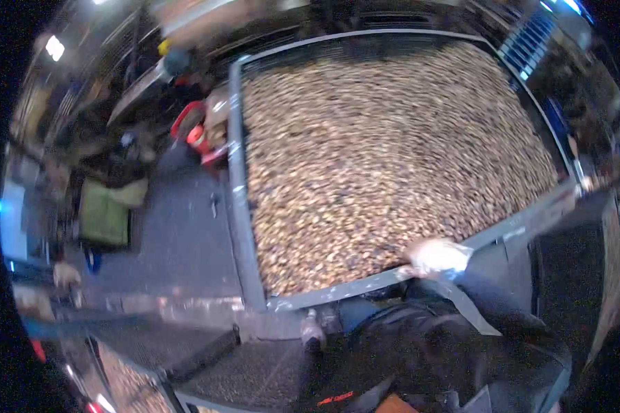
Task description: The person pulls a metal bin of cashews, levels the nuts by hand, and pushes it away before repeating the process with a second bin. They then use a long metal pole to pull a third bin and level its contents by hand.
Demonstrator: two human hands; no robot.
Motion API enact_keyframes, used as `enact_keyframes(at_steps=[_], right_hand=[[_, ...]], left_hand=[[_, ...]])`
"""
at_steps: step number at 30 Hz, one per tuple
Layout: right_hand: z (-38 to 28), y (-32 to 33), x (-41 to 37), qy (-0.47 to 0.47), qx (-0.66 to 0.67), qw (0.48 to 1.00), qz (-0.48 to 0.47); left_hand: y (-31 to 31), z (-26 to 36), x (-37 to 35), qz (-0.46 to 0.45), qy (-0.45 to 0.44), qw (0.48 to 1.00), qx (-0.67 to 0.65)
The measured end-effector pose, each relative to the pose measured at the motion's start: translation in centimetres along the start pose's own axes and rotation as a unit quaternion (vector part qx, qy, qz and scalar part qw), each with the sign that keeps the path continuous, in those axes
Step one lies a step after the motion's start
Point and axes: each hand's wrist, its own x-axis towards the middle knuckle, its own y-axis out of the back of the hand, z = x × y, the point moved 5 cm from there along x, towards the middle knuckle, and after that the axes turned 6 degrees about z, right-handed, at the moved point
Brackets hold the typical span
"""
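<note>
My right hand (439, 257), in a pale glove or wrap and smeared by motion, is at the near rim of a big metal-framed bin (337, 294). Its fingertips overlap the rim and the edge of the load, and I cannot tell whether they grip anything. Inside the bin lies a broad, thick layer of small tan and brown pieces (386, 158) that look like nuts in their shells. A dark sleeve (496, 296) runs from the hand to the lower right. My left hand is out of view.
Left of the bin is a dark flat surface (186, 234) with a green cloth-like item (105, 213) at its far side. Red objects (197, 138) stand against the bin's left wall. A blue slatted crate (528, 43) is at the back right. More bins (207, 399) show below.
</note>
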Motion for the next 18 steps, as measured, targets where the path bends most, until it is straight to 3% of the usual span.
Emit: enact_keyframes(at_steps=[1, 3, 5, 8, 9, 11, 12, 14, 16, 18], right_hand=[[0.7, -0.7, -0.2, 0.018, 0.027, 0.999, 0.031], [1.7, -1.6, -1.4, 0.019, 0.064, 0.993, 0.099], [2.0, -1.5, -2.8, -0.011, 0.083, 0.987, 0.140], [1.9, 1.5, -5.1, 0.067, 0.163, 0.974, 0.143], [3.1, -1.7, -4.7, 0.121, 0.223, 0.916, 0.309], [3.5, -1.8, -4.0, 0.105, 0.243, 0.918, 0.296], [3.2, 0.8, -4.3, 0.043, 0.210, 0.971, 0.106], [4.4, -2.0, -3.3, 0.112, 0.298, 0.937, 0.142], [6.5, 3.2, -9.1, 0.094, 0.326, 0.934, 0.112], [8.5, -0.3, -5.7, 0.138, 0.280, 0.899, 0.308]], left_hand=[[-0.7, 0.9, 0.6, -0.020, -0.014, 0.999, 0.023], [-2.0, 4.3, 1.9, -0.016, -0.007, 0.967, 0.253], [-0.7, 7.5, 1.6, -0.038, 0.015, 0.979, 0.198], [2.5, 14.0, 0.5, -0.067, 0.061, 0.987, 0.130], [3.6, 15.7, -0.3, -0.079, 0.080, 0.987, 0.118], [6.5, 19.9, -2.2, -0.103, 0.101, 0.983, 0.113], [7.9, 22.6, -3.4, -0.115, 0.107, 0.981, 0.115], [10.4, 27.6, -5.0, -0.138, 0.104, 0.978, 0.119], [11.4, 32.6, -6.1, -0.170, 0.084, 0.974, 0.127], [11.4, 38.5, -5.9, -0.199, 0.041, 0.969, 0.142]])
